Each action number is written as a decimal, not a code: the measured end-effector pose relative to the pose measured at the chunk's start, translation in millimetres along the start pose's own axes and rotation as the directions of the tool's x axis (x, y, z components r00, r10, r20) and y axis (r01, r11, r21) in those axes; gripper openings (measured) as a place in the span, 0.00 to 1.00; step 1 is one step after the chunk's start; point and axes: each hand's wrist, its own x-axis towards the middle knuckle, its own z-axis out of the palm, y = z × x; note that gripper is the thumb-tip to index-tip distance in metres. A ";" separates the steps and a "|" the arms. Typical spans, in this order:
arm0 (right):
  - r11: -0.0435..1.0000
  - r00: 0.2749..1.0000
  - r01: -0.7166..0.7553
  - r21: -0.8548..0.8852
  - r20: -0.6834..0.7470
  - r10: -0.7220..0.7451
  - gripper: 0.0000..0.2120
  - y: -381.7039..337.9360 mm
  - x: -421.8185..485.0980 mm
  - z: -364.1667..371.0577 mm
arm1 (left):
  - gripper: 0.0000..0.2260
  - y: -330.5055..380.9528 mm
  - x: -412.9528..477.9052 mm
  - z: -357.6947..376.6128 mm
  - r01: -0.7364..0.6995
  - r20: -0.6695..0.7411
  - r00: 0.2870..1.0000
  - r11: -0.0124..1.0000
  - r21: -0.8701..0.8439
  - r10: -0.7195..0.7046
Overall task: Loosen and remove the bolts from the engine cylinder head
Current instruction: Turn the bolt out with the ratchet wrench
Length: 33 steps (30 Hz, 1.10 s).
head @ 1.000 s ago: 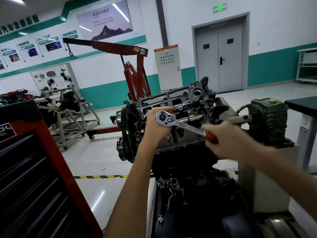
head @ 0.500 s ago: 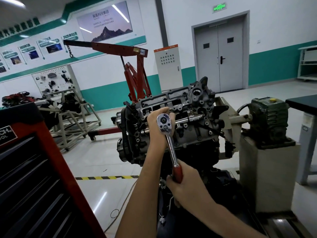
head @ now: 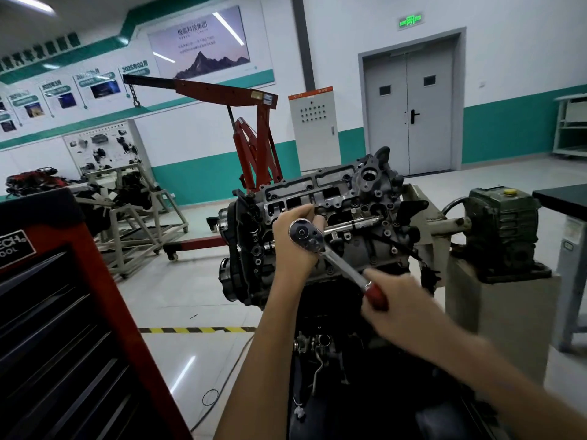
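Walls point(head: 524, 42) white with a teal band point(head: 508, 131) along the base. Grey double door point(head: 409, 106) at the rear — green lit exit sign point(head: 410, 20) above it. Floor point(head: 190, 290) pale and glossy, crossed by a yellow-black hazard strip point(head: 197, 329). Red engine hoist point(head: 222, 90) stands beside a grey control cabinet point(head: 313, 131) against the back wall. Red tool chest point(head: 47, 328) at near left. Mountain poster point(head: 203, 49) high on the left wall; ceiling strip light point(head: 31, 2) on.
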 end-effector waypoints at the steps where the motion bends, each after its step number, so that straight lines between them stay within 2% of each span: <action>1: 0.985 0.998 -0.053 0.165 0.025 0.049 0.08 -10.8 -7.5 17.5 | 0.21 0.1 0.2 2.7 0.016 -0.033 0.999 0.999 -0.028 -0.017; 3: 0.884 0.990 -0.129 0.449 0.113 0.087 0.10 -32.2 -17.0 44.8 | 0.24 0.4 -0.6 8.6 0.040 -0.059 0.997 0.994 -0.104 -0.047; 5: 0.831 0.985 -0.140 0.538 0.159 0.063 0.08 -41.9 -18.9 52.9 | 0.25 0.5 -1.5 10.2 0.053 -0.084 0.994 0.990 -0.128 -0.064; 7: 0.902 0.987 -0.088 0.422 0.160 0.021 0.09 -31.5 -11.9 36.0 | 0.24 -0.4 -1.2 6.9 0.044 -0.065 0.997 0.995 -0.084 -0.050; 10: 0.992 0.982 0.055 0.112 0.171 -0.074 0.11 -1.9 15.2 -16.2 | 0.18 0.5 2.5 -4.4 0.000 0.070 0.998 1.000 0.004 -0.001; 13: 0.953 0.976 0.180 -0.243 0.162 -0.143 0.08 12.9 45.6 -65.5 | 0.13 6.6 7.7 -11.5 -0.085 0.233 0.970 0.994 0.067 0.067; 15: 0.935 0.976 0.196 -0.294 0.148 -0.158 0.09 14.6 50.2 -72.7 | 0.11 9.6 8.7 -12.3 -0.086 0.279 0.958 0.993 0.086 0.059; 17: 0.967 0.988 0.132 -0.216 0.112 -0.110 0.11 13.4 36.2 -53.8 | 0.11 8.2 6.1 -12.9 -0.056 0.262 0.964 0.996 0.066 0.037; 20: 0.995 1.000 -0.011 0.101 0.000 0.011 0.09 -4.6 1.4 0.8 | 0.16 6.9 3.0 -7.8 -0.015 0.171 0.985 1.000 0.019 0.012; 21: 0.968 0.998 -0.051 0.244 -0.014 0.056 0.09 -14.9 -6.5 18.9 | 0.19 8.0 3.5 -4.3 -0.010 0.144 0.990 1.000 0.024 0.007; 23: 0.851 0.992 -0.120 0.511 0.031 0.122 0.13 -38.5 -17.4 49.4 | 0.23 7.6 5.5 2.3 0.010 0.098 0.995 0.999 0.050 -0.014; 25: 0.752 0.985 -0.168 0.638 0.088 0.145 0.15 -53.1 -23.1 63.8 | 0.21 3.9 4.0 4.7 0.036 0.044 0.998 0.998 0.041 -0.038; 27: 0.824 0.991 -0.133 0.551 0.085 0.103 0.14 -46.1 -19.2 53.0 | 0.18 0.6 1.5 2.9 0.063 -0.008 0.998 0.998 0.010 -0.063; 29: 0.930 0.994 -0.043 0.364 0.108 0.004 0.14 -25.6 -7.9 21.8 | 0.22 0.3 -0.5 -1.6 0.072 -0.017 0.997 0.997 -0.014 -0.072; 31: 0.992 0.979 0.081 0.096 0.181 -0.097 0.14 -4.0 15.5 -19.5 | 0.22 5.7 2.1 -8.8 0.057 0.051 0.997 0.998 -0.011 -0.056; 33: 0.957 0.965 0.205 -0.205 0.204 -0.163 0.12 8.4 43.0 -59.8 | 0.18 11.4 6.6 -14.2 -0.026 0.190 0.982 0.998 0.057 0.015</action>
